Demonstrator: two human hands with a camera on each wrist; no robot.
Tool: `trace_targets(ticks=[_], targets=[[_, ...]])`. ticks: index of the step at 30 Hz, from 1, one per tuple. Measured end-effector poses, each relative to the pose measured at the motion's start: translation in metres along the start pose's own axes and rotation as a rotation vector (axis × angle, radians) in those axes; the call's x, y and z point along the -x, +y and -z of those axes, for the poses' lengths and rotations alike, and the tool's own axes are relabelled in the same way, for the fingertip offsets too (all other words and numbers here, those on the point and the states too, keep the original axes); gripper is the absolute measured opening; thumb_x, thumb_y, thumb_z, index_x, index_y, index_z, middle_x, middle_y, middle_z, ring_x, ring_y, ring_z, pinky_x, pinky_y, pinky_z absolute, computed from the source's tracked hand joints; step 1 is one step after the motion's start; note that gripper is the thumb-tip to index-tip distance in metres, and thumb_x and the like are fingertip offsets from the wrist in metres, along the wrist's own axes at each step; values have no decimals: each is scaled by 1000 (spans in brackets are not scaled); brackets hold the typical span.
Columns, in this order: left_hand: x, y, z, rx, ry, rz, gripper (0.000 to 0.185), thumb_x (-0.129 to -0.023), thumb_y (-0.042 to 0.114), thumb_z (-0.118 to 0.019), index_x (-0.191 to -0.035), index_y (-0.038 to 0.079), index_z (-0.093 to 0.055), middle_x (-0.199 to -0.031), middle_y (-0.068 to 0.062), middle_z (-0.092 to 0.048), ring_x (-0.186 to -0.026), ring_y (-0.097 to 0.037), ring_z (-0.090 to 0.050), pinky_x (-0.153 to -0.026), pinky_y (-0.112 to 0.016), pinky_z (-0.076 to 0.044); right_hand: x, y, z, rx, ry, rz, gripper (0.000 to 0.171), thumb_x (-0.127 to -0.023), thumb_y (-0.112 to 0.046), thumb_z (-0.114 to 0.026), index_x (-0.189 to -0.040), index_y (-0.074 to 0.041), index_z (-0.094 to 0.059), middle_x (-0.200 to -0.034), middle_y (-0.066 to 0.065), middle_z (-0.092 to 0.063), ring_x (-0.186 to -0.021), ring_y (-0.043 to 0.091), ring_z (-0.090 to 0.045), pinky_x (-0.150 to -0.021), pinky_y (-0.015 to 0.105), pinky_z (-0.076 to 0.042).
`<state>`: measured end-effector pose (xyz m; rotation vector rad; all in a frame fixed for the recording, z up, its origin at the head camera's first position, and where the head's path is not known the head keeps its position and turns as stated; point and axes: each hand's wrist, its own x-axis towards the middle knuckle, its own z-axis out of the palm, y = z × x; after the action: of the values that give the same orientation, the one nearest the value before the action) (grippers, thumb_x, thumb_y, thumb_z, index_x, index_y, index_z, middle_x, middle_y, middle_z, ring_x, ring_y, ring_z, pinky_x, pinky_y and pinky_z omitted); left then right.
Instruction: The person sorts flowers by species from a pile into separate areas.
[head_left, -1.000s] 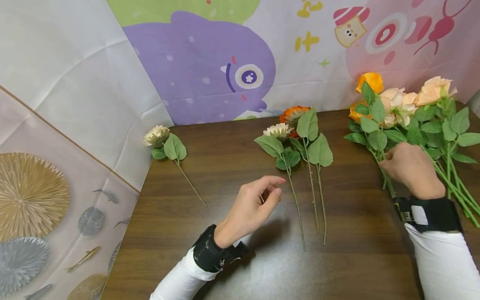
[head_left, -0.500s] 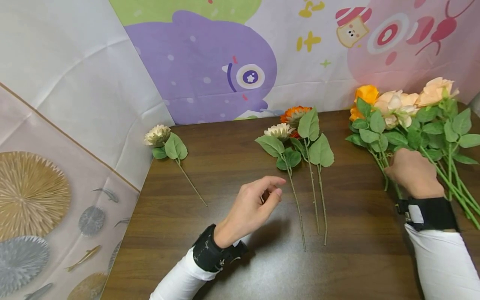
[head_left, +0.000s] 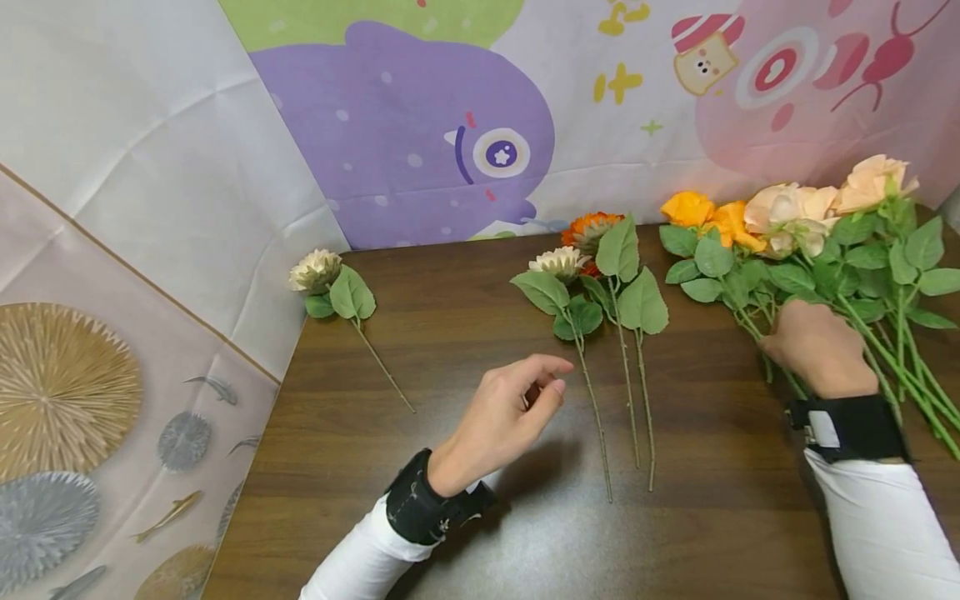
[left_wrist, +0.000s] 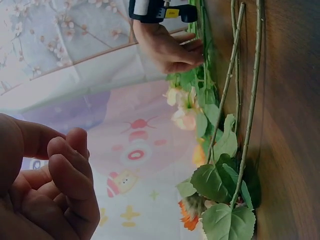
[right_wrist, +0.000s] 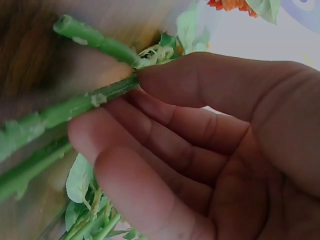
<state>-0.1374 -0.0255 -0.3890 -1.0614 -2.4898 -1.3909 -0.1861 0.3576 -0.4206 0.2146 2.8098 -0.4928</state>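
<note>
My right hand [head_left: 816, 348] is at the right of the table, its thumb and fingers pinching the green stem [right_wrist: 55, 117] of an orange rose in the right wrist view. Two orange rose blooms [head_left: 687, 208] lie at the back, left of the peach roses [head_left: 795, 212]. Over the middle of the table hovers my left hand [head_left: 506, 412], fingers loosely bent and holding nothing. Its fingertips are nearest to the stem of a cream daisy-like flower [head_left: 558, 262]. Beside that flower lie orange-red flowers [head_left: 592, 231] with long thin stems.
A lone cream flower [head_left: 315, 272] lies at the left of the brown wooden table [head_left: 480, 542]. Behind the table hangs a cartoon-printed cloth [head_left: 408, 142], and a patterned cloth [head_left: 150, 400] slopes along the left side. Several green stems [head_left: 911, 367] fan out right of my right hand.
The orange roses have swung down and to the left beside the peach roses, turned by my right hand, which has shifted slightly. My left hand has stayed in place.
</note>
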Motion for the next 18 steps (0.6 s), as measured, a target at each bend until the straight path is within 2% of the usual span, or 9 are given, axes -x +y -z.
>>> trace_targets(ticks=[5,14,16,18], targets=[[0,0,0,-7,4,-9,20,-95,2,-56,-111,2,-67,-73,1,-62,-58,-7,-48,-53,-14,-37,-2,-2,-2,13,-20,13,25,-89,-13,-58,-67,0,-61,-80,31,-63,-69,46,-63,-50,51,-46],[1,1,-1,-16,7,-16,19,-95,2,-56,-110,2,-67,-73,1,-62,-57,-10,-49,-53,-14,-36,-5,2,-6,4,-9,-4,29,-88,-16,-64,-82,12,-61,-86,39,-60,-69,49,-62,-48,49,-47],[1,1,-1,-19,8,-16,19,-95,3,-56,-110,2,-68,-73,1,-62,-57,-9,-49,-53,-14,-37,-4,4,-7,-7,-5,2,30,-87,-17,-65,-84,13,-60,-86,39,-60,-69,48,-62,-48,49,-46],[1,1,-2,-23,8,-19,19,-95,3,-56,-110,2,-68,-74,1,-63,-58,-9,-49,-54,-14,-37,-4,5,-6,-17,-26,6,30,-86,-18,-65,-82,11,-60,-81,34,-60,-66,43,-61,-48,46,-46]])
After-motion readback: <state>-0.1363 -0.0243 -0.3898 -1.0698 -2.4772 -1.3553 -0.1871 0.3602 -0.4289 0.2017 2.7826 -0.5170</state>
